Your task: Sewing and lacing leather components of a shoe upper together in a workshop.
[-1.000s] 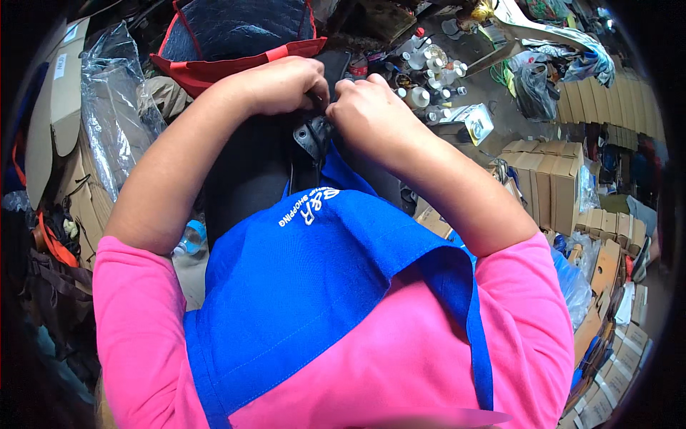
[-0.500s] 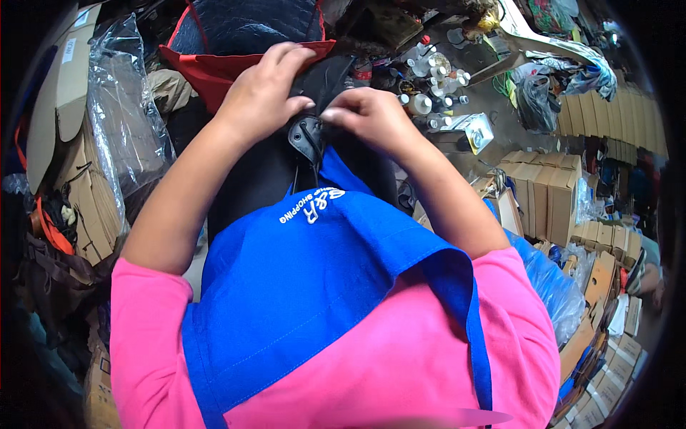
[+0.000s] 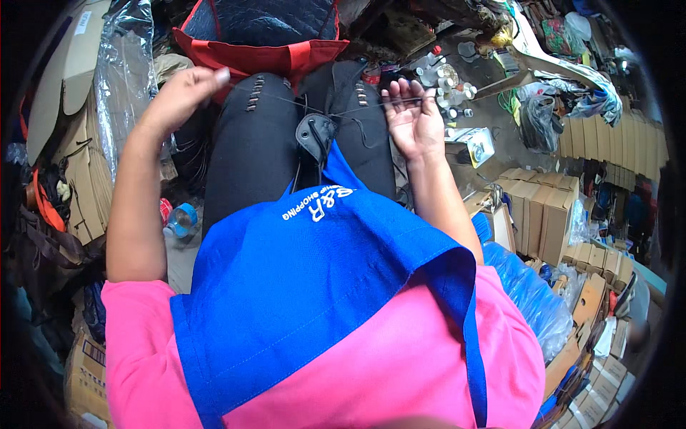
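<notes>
Both hands are pulling a thin thread taut: left hand [image 3: 187,91] fingers pinching one end, right hand [image 3: 413,118] fingers curling round the other. The black leather piece [image 3: 316,137] is sitting on the lap above the blue apron [image 3: 314,286].

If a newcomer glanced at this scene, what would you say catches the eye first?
The bright blue fabric apron over a pink shirt fills the lower centre. Above it, the left hand and right hand are spread apart, stretching thin thread from a small black leather piece on the lap. A red fabric bag sits at top centre.
</notes>
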Motion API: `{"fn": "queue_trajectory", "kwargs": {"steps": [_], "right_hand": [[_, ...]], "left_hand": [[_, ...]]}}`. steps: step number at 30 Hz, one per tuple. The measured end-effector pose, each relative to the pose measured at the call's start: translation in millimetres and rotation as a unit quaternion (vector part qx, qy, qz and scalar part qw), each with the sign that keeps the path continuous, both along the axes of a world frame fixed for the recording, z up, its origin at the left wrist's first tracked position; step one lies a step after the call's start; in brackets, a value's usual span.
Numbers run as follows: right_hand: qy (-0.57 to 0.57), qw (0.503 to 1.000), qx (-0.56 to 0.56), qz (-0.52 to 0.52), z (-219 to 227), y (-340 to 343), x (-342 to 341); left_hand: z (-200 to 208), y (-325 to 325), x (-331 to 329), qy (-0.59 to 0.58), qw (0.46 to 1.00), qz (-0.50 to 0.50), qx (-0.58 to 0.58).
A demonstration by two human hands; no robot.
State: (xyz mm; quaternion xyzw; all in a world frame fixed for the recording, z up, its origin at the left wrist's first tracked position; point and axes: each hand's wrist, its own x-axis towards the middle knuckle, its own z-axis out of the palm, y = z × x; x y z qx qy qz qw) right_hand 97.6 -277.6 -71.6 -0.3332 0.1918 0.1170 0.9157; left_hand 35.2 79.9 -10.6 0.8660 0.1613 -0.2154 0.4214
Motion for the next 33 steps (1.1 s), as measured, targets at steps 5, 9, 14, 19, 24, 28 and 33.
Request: {"fn": "queue_trajectory", "kwargs": {"steps": [5,9,14,19,24,28,33], "right_hand": [[0.079,0.982,0.15,0.078,6.8,-17.3,-11.8],[-0.026,0.981,-0.02,0.194,9.4,-30.3,-19.2],[0.024,0.972,-0.122,0.199,-9.3,-63.4,-27.0],[-0.076,0.653,-0.671,0.342,-0.5,-108.9,-26.7],[-0.394,0.624,-0.612,0.283,44.9,-21.3,2.4],[-0.406,0.388,-0.76,0.328,66.8,53.6,20.1],[-0.292,0.415,-0.797,0.327,52.5,35.6,31.4]], "left_hand": [[-41.6,-35.9,13.1,-0.076,0.611,0.199,-0.762],[-59.2,-26.2,21.0,-0.029,0.673,0.369,-0.64],[-60.1,-5.2,25.9,-0.031,0.789,0.311,-0.529],[-30.8,13.1,-12.3,-0.233,0.962,0.146,-0.001],[-18.6,-87.5,-58.1,-0.41,0.89,-0.15,0.131],[-6.7,-136.2,-49.0,-0.258,0.922,-0.223,0.182],[-21.3,-139.6,-50.8,-0.235,0.93,-0.241,0.151]]}}
